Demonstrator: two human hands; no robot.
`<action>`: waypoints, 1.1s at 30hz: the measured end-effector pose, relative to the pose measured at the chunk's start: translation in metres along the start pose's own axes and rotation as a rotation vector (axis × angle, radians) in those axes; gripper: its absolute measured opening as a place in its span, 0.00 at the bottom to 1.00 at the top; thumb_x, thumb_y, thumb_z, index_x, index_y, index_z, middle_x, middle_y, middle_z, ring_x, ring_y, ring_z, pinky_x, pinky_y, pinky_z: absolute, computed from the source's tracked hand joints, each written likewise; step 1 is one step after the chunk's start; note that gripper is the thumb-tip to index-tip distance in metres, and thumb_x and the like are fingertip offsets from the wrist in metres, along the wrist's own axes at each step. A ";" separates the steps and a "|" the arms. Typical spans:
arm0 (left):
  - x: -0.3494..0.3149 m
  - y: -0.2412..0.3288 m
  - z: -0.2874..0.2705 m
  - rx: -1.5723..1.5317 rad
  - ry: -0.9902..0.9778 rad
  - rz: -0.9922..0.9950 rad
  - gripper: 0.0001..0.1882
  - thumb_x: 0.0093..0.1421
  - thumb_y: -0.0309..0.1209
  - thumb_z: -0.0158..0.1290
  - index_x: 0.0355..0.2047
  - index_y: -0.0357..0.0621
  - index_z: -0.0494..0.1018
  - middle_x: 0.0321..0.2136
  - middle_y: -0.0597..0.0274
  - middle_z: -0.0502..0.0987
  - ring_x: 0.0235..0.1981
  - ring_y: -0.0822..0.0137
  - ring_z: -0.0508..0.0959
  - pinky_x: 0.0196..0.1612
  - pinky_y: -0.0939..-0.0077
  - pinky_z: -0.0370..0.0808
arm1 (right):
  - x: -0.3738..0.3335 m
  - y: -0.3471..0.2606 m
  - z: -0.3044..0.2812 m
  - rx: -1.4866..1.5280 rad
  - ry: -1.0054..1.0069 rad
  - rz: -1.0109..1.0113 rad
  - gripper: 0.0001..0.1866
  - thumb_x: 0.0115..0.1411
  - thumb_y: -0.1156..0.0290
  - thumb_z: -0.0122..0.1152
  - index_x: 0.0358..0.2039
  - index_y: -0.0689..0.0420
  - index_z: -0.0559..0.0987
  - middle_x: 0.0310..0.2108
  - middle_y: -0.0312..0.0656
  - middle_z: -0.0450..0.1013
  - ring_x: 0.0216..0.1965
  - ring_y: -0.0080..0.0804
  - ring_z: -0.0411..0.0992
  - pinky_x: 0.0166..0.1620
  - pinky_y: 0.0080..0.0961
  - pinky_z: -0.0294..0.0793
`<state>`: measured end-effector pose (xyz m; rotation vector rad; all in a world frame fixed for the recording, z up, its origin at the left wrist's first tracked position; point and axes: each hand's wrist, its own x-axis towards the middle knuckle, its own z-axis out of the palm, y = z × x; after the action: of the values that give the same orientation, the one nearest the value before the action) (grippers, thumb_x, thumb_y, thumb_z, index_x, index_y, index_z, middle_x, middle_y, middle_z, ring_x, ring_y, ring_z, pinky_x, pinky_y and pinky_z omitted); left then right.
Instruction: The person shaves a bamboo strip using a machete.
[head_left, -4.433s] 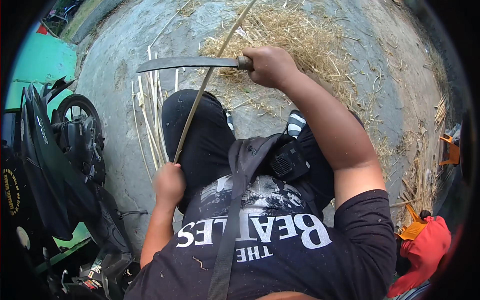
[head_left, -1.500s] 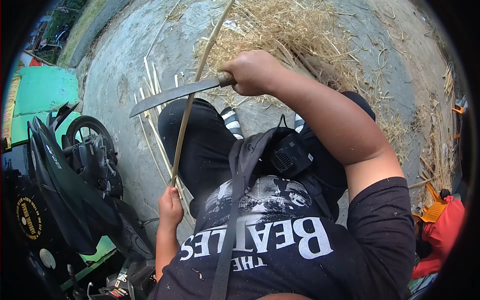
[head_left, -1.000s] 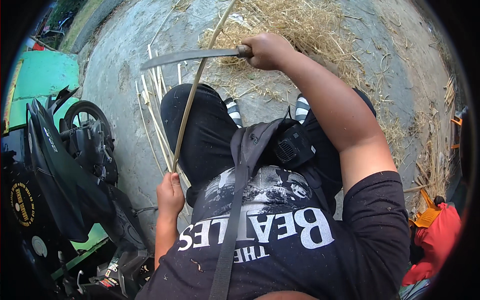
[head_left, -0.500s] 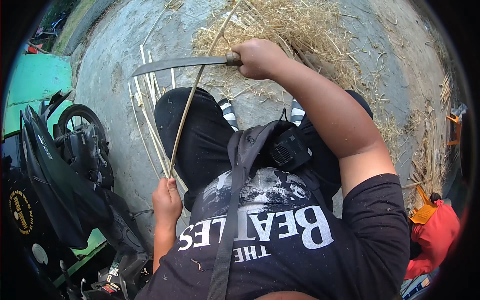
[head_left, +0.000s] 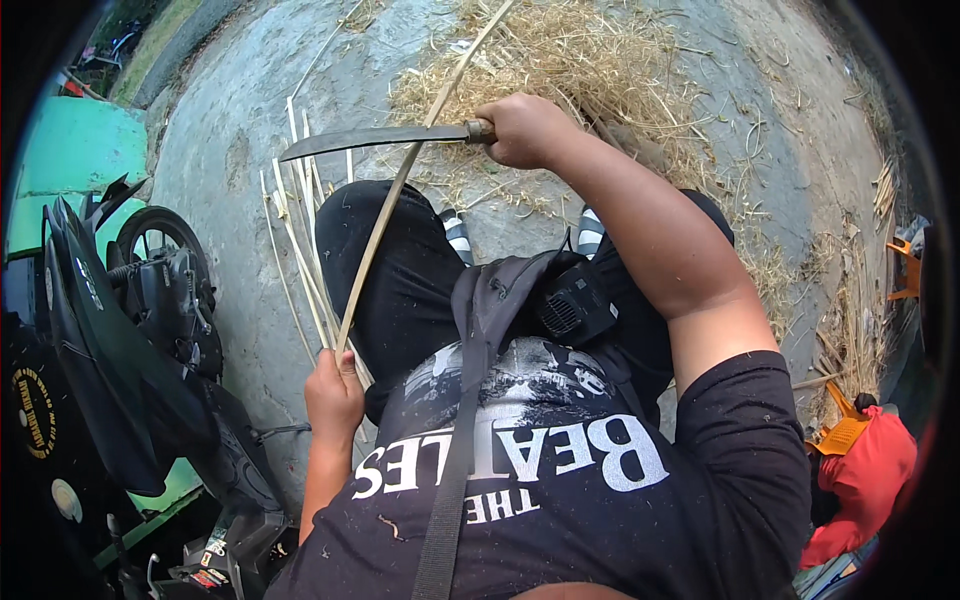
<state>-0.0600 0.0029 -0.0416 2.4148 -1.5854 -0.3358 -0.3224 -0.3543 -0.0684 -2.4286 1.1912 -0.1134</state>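
Observation:
A long, thin bamboo strip [head_left: 385, 212] slants from lower left to upper right across my left knee. Its near end is gripped in my closed left hand [head_left: 335, 392], thumb along the strip. My right hand [head_left: 530, 130] is wrapped round the wooden handle of a machete [head_left: 375, 138]. The long, slightly curved blade points left and crosses the strip, touching or nearly touching it beyond my knee. Several pale bamboo strips [head_left: 298, 235] lie on the ground left of my leg, their near ends partly hidden by my left hand and leg.
A heap of dry shavings [head_left: 570, 65] covers the concrete ground ahead. A dark motorcycle [head_left: 150, 330] stands close at left, beside a green surface [head_left: 80, 150]. At right are another person's red sleeve [head_left: 865, 470], an orange chair [head_left: 845, 425] and more dry stalks [head_left: 850, 310].
My right hand and the machete have moved slightly right and nearer to me along the strip. The strip has turned a little, showing a broader face. My left hand stays almost in place.

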 end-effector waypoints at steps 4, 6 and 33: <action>-0.005 -0.004 0.000 -0.038 -0.037 0.038 0.21 0.74 0.41 0.47 0.28 0.38 0.66 0.18 0.40 0.72 0.23 0.33 0.74 0.25 0.47 0.67 | -0.005 -0.015 0.000 0.029 0.125 -0.096 0.10 0.54 0.66 0.62 0.37 0.49 0.82 0.36 0.45 0.82 0.42 0.48 0.81 0.45 0.44 0.80; -0.005 -0.004 0.002 -0.048 0.010 0.037 0.21 0.74 0.41 0.47 0.27 0.37 0.66 0.18 0.40 0.72 0.23 0.34 0.74 0.25 0.47 0.67 | 0.001 -0.004 -0.001 -0.100 0.152 -0.110 0.10 0.54 0.66 0.62 0.37 0.49 0.82 0.36 0.44 0.82 0.41 0.48 0.80 0.45 0.44 0.80; 0.010 -0.001 -0.004 -0.247 -0.094 0.042 0.25 0.76 0.45 0.43 0.27 0.36 0.64 0.15 0.47 0.66 0.16 0.50 0.66 0.23 0.58 0.64 | 0.012 0.034 -0.016 0.057 0.203 0.118 0.10 0.58 0.65 0.59 0.39 0.47 0.83 0.38 0.45 0.82 0.43 0.46 0.81 0.47 0.43 0.80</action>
<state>-0.0542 -0.0055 -0.0386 2.2051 -1.5283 -0.6073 -0.3440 -0.3876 -0.0693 -2.3343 1.3957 -0.3606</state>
